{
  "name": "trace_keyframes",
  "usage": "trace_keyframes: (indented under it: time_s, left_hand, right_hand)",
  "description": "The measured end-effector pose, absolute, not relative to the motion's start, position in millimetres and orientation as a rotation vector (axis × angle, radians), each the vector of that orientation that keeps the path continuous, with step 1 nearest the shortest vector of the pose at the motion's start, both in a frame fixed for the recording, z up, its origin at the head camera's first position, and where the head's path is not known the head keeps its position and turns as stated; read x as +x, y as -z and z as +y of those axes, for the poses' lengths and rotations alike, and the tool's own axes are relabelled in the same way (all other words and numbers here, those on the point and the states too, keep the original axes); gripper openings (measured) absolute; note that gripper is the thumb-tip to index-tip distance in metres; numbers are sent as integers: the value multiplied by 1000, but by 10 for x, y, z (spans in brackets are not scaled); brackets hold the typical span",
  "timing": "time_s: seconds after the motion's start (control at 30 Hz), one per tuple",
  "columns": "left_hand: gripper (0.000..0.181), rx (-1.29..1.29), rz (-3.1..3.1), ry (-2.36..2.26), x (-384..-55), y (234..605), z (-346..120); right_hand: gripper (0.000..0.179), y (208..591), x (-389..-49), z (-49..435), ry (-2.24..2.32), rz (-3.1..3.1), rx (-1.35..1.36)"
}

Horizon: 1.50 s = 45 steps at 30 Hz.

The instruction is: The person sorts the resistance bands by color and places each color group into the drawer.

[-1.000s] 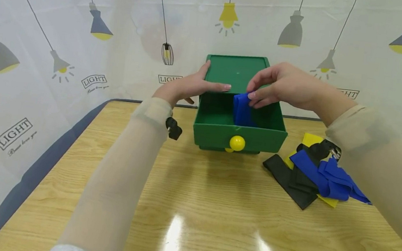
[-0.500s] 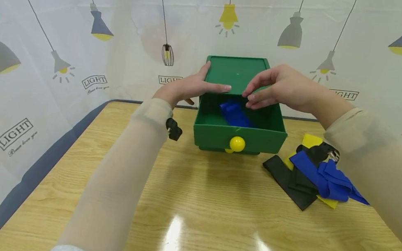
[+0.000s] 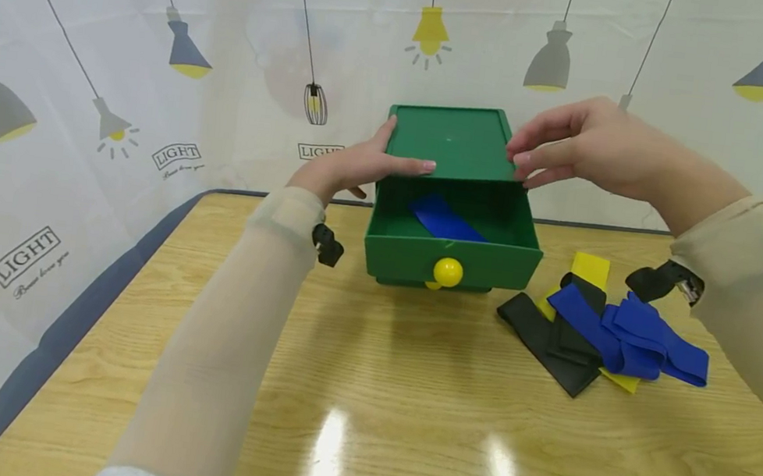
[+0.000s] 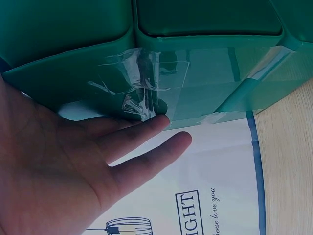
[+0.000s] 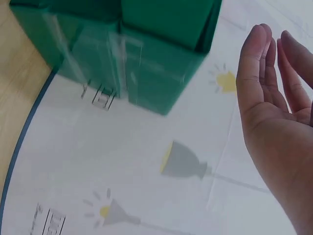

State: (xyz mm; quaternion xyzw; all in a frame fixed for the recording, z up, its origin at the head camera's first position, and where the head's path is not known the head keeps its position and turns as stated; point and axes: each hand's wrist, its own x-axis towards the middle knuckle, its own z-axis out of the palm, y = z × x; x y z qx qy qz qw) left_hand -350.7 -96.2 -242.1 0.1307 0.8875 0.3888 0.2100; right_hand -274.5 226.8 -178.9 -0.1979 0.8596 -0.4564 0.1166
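Observation:
A small green drawer box (image 3: 449,140) stands at the back of the table, its upper drawer (image 3: 399,258) pulled out by a yellow knob (image 3: 448,271) side. Inside that drawer lies a flat blue strip (image 3: 445,220). My left hand (image 3: 354,166) rests on the box's left corner, thumb straight across the top and other fingers spread along the side; clear tape (image 4: 146,83) shows there in the left wrist view. My right hand (image 3: 596,149) is by the box's upper right edge, fingers loosely bent with nothing between them; the right wrist view shows this hand (image 5: 274,107) apart from the box.
Right of the box, blue strips (image 3: 638,342), black strips (image 3: 542,343) and yellow strips (image 3: 591,270) lie in a loose pile on the wooden table (image 3: 406,398). A lamp-printed cloth (image 3: 260,59) hangs right behind the box.
The right hand has let go of the blue strip, which dropped flat into the drawer. That hand has then moved up and right, out of the drawer. The left hand has stayed put.

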Motion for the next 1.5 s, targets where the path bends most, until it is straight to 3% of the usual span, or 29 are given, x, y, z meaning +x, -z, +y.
trace_keyframes:
  time_s: [0.47,0.9,1.1,1.33,1.5]
  left_hand:
    - [122,374,2462,-1091,-3478,2391,-995]
    - [122,384,2484,-1084,-3478,2387,-995]
    - [122,387,2482,-1077,-3473,2385,-986]
    - [121,379,2475,-1091,-3476,2392,-981]
    - [121,364,2464,-1109,-3475,2393,-985]
  right_hand:
    - [28,1972,-2734,3173,1328,2616,-408]
    - [22,2566,-2604,4000,1305,2627,-178]
    - [34,2906,-2501,4318,1287,2598,-82]
    - [20,3245,-2384,4597,1204,2572,-4]
    - [30,3408,-2289,4717,1242,2510,69]
